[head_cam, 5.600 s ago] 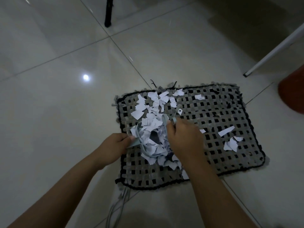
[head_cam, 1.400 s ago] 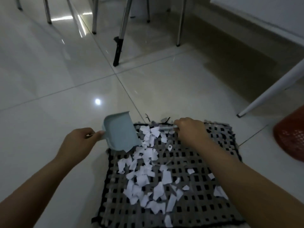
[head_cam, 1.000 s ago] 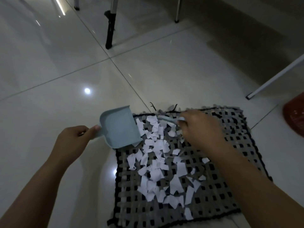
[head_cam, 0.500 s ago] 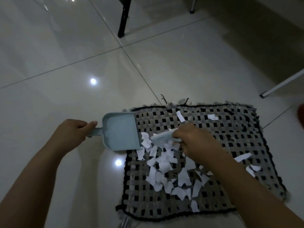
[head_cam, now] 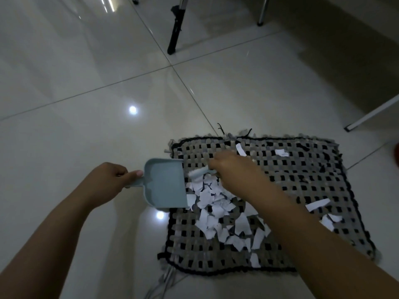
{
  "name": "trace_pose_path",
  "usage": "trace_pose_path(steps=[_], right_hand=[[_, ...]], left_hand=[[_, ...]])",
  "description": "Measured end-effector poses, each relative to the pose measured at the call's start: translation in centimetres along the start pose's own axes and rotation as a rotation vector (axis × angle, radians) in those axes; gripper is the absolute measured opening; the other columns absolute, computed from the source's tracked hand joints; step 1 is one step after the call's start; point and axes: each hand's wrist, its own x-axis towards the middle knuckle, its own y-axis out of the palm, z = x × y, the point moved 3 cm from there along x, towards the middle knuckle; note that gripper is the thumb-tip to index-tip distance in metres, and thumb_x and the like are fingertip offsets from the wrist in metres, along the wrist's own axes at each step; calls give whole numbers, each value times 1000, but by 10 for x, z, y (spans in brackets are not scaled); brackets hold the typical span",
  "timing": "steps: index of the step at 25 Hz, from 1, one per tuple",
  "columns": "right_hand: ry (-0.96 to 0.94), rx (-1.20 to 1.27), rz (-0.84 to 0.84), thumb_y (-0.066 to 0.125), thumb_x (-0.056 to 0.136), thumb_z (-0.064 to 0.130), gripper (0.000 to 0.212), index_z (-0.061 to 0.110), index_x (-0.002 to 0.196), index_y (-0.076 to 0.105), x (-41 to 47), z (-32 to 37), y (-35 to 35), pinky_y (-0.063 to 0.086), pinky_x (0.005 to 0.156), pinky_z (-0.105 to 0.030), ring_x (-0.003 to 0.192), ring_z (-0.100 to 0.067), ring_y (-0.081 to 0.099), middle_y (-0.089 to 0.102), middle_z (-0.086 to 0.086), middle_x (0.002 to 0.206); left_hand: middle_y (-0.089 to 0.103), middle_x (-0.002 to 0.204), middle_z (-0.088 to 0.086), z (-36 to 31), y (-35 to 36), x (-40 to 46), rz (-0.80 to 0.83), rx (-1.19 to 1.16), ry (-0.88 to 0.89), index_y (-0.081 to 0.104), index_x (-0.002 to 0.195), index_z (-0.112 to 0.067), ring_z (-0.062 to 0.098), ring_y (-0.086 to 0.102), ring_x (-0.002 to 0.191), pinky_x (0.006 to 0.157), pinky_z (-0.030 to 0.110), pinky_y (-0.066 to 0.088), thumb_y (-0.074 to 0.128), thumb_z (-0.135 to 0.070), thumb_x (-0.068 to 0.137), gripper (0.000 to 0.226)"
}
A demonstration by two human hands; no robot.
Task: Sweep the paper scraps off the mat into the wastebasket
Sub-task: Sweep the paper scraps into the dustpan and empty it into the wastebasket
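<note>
A grey-and-black woven mat [head_cam: 302, 169] lies on the tiled floor. White paper scraps [head_cam: 216, 203] are heaped on its left half, with a few more [head_cam: 317, 205] near the right side and far edge. My left hand [head_cam: 108, 182] grips the handle of a pale blue dustpan [head_cam: 165, 184], whose open mouth rests at the mat's left edge against the heap. My right hand [head_cam: 233, 169] holds a small pale blue brush [head_cam: 200, 172], its bristles on the scraps just in front of the pan. The wastebasket shows only as a red sliver [head_cam: 396, 152] at the right edge.
A black tripod leg [head_cam: 176, 33] and a metal chair leg [head_cam: 262, 11] stand on the floor beyond the mat. A white furniture leg [head_cam: 371, 113] slants in at the right. Loose grey strands [head_cam: 164, 281] trail from the mat's near edge.
Over the last second my left hand has lowered the dustpan to the mat's left edge. My right hand has dragged the brush nearer and leftward, bunching scraps against the pan's mouth.
</note>
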Motion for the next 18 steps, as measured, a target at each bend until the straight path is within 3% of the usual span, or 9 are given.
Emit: trace_pose_path(steps=[6, 10, 12, 15, 18], right_hand=[[15, 86, 43, 47, 88, 1, 29, 11, 112, 59, -69, -25, 5, 34, 69, -27, 102, -24, 50, 58, -10, 113], [269, 66, -192, 47, 90, 8, 15, 5, 92, 61, -48, -55, -24, 34, 55, -28, 72, -27, 50, 60, -13, 92], [369, 1, -281, 47, 89, 6, 15, -1, 94, 60, -29, -74, -32, 33, 58, -29, 79, -30, 51, 60, -17, 91], [414, -9, -215, 50, 85, 0, 16, -2, 97, 60, -13, -80, -24, 33, 61, -30, 89, -33, 55, 59, -19, 88], [374, 19, -173, 50, 87, 4, 13, 0, 95, 60, -27, -68, -11, 33, 60, -29, 72, -27, 48, 48, -9, 74]], left_hand=[[43, 47, 8, -6, 17, -12, -2, 43, 46, 56, 55, 0, 18, 36, 44, 49, 28, 25, 55, -39, 88, 52], [46, 48, 9, -5, 18, -19, -26, 55, 74, 55, 52, -6, 19, 40, 45, 48, 27, 26, 55, -41, 87, 50], [45, 46, 6, -7, 23, -22, -30, 66, 95, 54, 51, -9, 18, 39, 44, 48, 26, 26, 54, -42, 87, 49], [38, 43, 1, -11, 34, -23, -27, 84, 131, 50, 49, -11, 16, 36, 43, 48, 26, 25, 53, -42, 88, 50], [37, 43, 0, -13, 45, -24, -7, 87, 159, 44, 46, -16, 16, 35, 42, 49, 26, 25, 53, -43, 88, 51]])
